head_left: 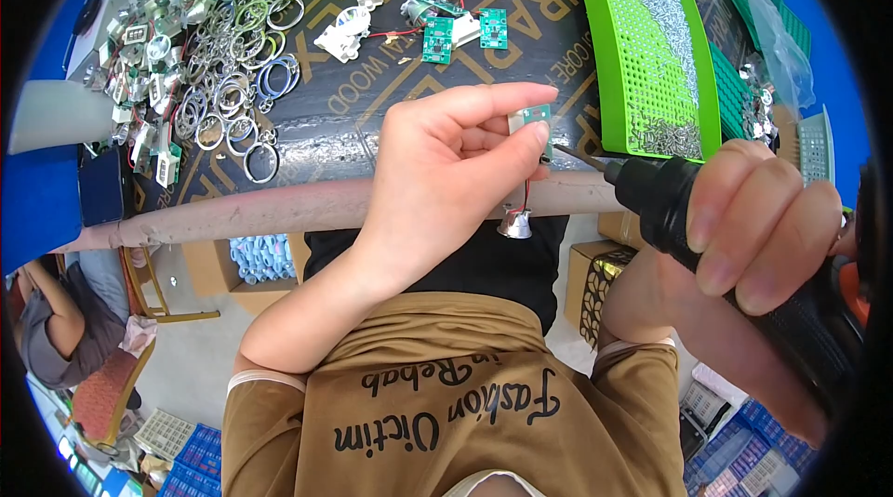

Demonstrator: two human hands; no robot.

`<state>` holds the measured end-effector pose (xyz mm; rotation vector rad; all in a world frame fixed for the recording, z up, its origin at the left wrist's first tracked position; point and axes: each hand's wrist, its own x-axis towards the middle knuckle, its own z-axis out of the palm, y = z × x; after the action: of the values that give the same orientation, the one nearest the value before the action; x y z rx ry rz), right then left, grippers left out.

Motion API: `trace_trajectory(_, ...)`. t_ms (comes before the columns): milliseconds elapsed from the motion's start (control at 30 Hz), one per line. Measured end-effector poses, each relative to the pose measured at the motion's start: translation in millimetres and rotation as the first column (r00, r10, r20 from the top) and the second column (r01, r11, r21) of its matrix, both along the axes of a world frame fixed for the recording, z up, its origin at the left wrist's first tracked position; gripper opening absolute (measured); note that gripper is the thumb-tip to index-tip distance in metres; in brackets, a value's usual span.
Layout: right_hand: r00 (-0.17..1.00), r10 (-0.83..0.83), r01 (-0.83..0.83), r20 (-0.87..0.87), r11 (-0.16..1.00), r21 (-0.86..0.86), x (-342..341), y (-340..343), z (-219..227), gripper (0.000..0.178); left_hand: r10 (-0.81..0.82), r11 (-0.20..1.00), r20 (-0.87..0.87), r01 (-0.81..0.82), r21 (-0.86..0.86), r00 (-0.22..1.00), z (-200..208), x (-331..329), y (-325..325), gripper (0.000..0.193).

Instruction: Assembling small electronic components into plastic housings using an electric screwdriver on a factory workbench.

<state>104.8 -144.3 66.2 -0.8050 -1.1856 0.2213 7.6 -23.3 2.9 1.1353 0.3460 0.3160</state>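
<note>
My left hand [446,158] pinches a small green circuit board [537,113] with a white part behind it, between thumb and fingertips. A red wire runs down from it to a silver reflector cup [514,225], which hangs below the hand. My right hand [767,218] is wrapped round a black electric screwdriver [656,195]. Its thin bit [579,159] points left, with the tip close to the board's lower edge; whether they touch, I cannot tell. My fingers hide part of the board.
A bright green tray [709,97] of small metal screws lies at the back right. Several wired boards with reflectors [439,39] sit at the back middle. Metal key rings [233,106] and a heap of board assemblies [139,41] cover the left. Another person's arm [58,311] shows far left.
</note>
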Motion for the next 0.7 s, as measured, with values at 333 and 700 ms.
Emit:
trace_trajectory(333,1.000,-0.022,0.022,-0.007,0.998,0.056,5,8,-10,0.064,0.019,0.999,-0.053,-0.020,-0.031,0.998,0,1,3,0.021)
trace_trajectory(700,0.999,-0.030,0.032,-0.029,0.997,0.065,-1,10,-5,0.071,0.027,0.999,-0.055,-0.029,-0.045,0.998,0,2,4,0.020)
